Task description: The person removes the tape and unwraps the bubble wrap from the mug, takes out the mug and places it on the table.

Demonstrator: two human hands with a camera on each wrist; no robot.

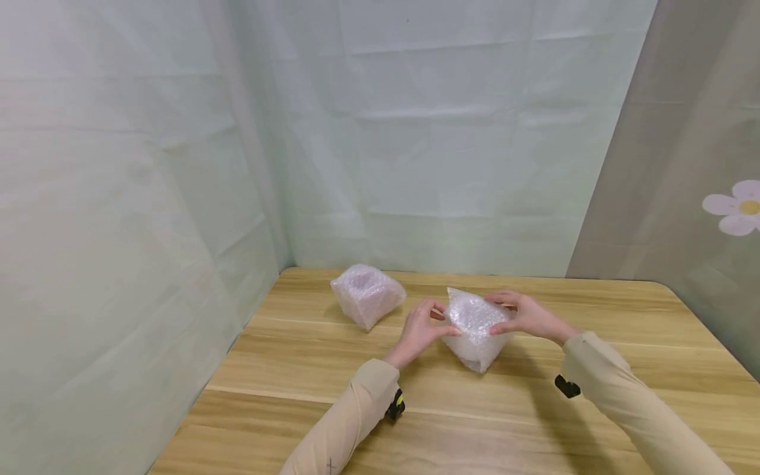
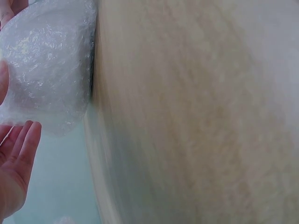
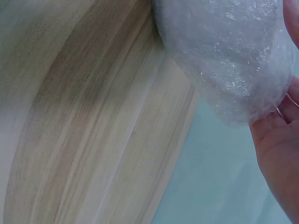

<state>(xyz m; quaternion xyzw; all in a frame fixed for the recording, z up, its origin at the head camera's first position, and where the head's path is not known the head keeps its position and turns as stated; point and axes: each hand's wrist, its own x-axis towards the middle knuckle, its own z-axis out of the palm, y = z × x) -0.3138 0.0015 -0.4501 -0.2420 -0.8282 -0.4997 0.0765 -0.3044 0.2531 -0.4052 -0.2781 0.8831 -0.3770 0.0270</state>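
Note:
A bubble-wrapped package (image 1: 475, 333) with a pointed top corner rests on the wooden table, held between both hands. My left hand (image 1: 420, 330) holds its left side; in the left wrist view the fingers (image 2: 29, 142) reach its edge and the thumb lies against the wrap. On the other side, my right hand (image 1: 528, 316) grips the right corner, thumb on the near face and fingers (image 3: 268, 122) around the edge. The content under the cloudy wrap cannot be made out.
A second bubble-wrapped package (image 1: 367, 295) stands at the back left of the wooden table (image 1: 285, 376). Pale green curtains (image 1: 415, 165) hang behind and to the left; a grey-brown cloth (image 1: 671, 165) with a flower print hangs at the right.

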